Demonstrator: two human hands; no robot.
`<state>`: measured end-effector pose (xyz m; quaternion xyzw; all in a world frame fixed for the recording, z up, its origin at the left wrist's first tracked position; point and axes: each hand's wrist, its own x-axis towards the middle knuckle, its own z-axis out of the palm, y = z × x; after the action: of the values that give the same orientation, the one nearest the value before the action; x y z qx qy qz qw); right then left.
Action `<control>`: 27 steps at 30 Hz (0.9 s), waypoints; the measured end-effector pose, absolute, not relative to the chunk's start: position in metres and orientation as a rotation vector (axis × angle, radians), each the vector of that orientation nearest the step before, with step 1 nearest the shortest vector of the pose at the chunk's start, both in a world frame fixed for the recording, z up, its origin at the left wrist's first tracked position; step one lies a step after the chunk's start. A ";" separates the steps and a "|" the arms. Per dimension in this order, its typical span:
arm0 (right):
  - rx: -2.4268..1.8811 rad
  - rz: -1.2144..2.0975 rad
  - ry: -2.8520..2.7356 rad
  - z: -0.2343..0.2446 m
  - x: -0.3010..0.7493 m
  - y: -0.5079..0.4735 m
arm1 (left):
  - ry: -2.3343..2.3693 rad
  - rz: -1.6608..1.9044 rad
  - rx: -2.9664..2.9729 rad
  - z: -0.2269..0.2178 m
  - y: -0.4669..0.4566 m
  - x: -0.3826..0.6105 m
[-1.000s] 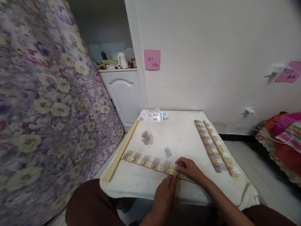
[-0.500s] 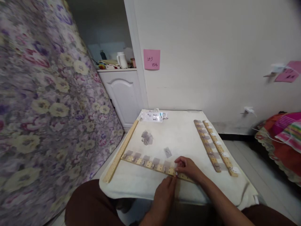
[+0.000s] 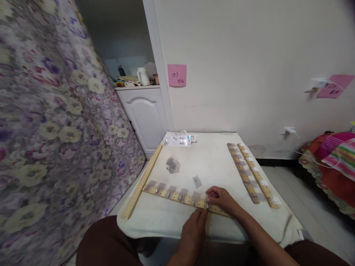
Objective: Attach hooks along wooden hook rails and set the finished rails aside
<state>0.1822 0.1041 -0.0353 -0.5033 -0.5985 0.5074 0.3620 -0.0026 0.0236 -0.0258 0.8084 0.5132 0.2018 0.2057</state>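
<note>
A light wooden strip (image 3: 187,200) with drilled holes lies across the near part of the table. Several small metal hooks (image 3: 180,197) with clear square backings sit along it in a row. At the rightmost hook (image 3: 208,205) my two hands meet. My left hand (image 3: 194,225) comes from the near side, fingers closed together and fingertips at the hook's lower end. Above it, my right hand (image 3: 220,197) has curled fingers, thumb and forefinger closed at the hook's upper part. The fingers partly hide this backing. One loose hook (image 3: 197,181) lies just beyond the strip.
A small pile of hooks (image 3: 172,165) lies at the left middle of the white-covered table (image 3: 210,155). One bare strip (image 3: 141,184) runs along the left edge. Two strips with hooks (image 3: 244,173) lie at the right. Clear packaging (image 3: 177,139) is at the back.
The view has tilted slightly. My hands stay at the same hook, with hardly any movement of the fingers. The strips and loose hooks have not moved on the table.
</note>
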 end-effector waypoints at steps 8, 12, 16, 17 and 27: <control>-1.398 1.061 -1.558 -0.027 0.195 0.100 | 1.274 0.654 2.306 -0.021 0.019 -0.013; -1.394 1.030 -1.528 -0.017 0.206 0.100 | 1.238 0.816 2.284 0.006 0.034 -0.015; -1.398 1.020 -1.510 -0.011 0.212 0.100 | 1.513 0.715 2.342 0.039 0.078 -0.011; -1.393 1.024 -1.505 -0.011 0.212 0.100 | 1.609 0.620 2.374 0.044 0.091 -0.010; -1.393 1.029 -1.508 -0.009 0.215 0.100 | 1.844 0.431 2.292 0.025 0.154 0.012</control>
<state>0.2147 0.0997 -0.0091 -0.5532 -0.5989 0.4088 0.4101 0.0120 0.1539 0.0253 0.7683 0.6179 0.1445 0.0841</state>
